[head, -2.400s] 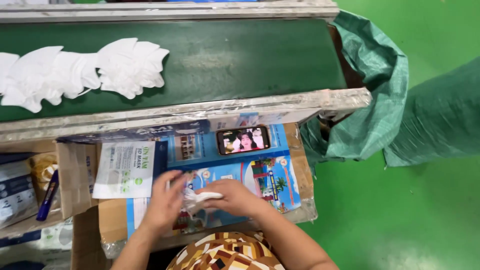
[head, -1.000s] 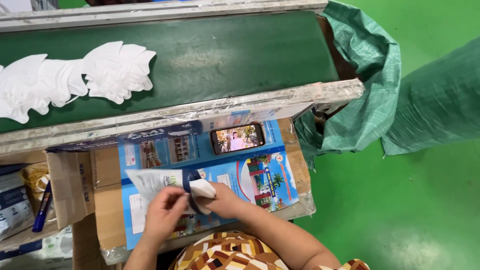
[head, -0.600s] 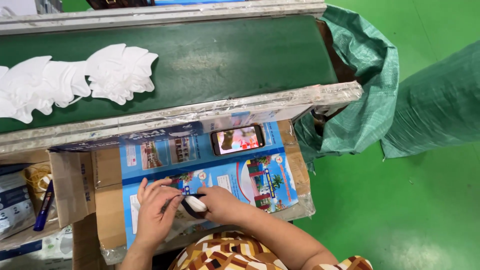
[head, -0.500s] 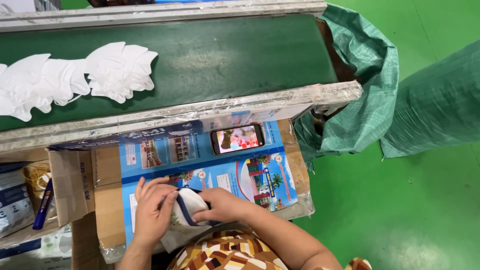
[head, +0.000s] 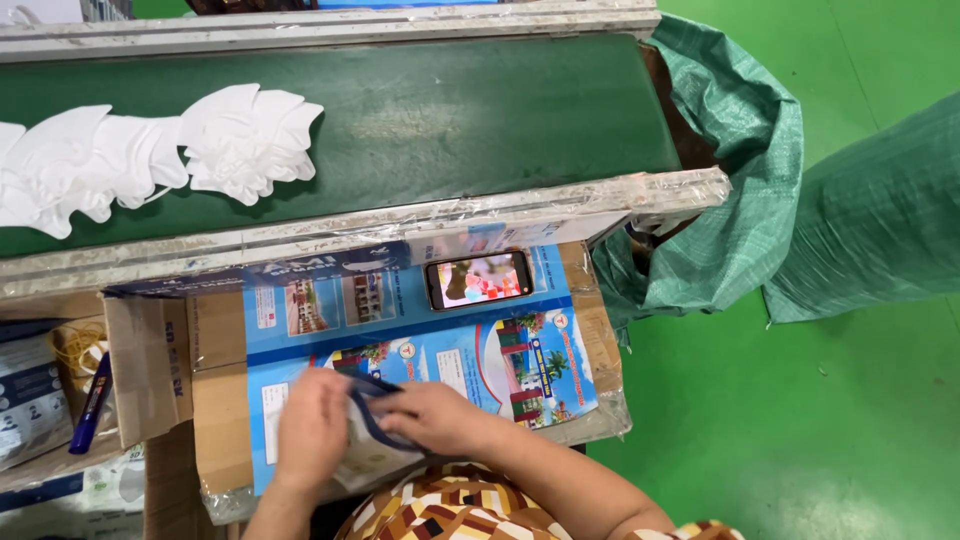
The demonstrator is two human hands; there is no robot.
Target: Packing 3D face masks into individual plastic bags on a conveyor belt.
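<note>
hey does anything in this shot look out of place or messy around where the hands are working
A phone with its screen lit lies on the blue printed sheet just beyond both hands, an odd thing on a work surface. On the green belt, the white masks lie overlapped in an untidy row. Nothing looks spilled or broken.

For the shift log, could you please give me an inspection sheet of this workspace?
Surface: cardboard worktop under a blue printed sheet.
Job's things: white packet with a dark blue strap, held between both hands.
Clutter: phone with lit screen; blue marker; rubber bands.
Hands: left hand and right hand, fingers closed on the packet.
Cables: nothing seen.
Surroundings: green conveyor belt carrying white masks; green woven sacks; green floor.
</note>
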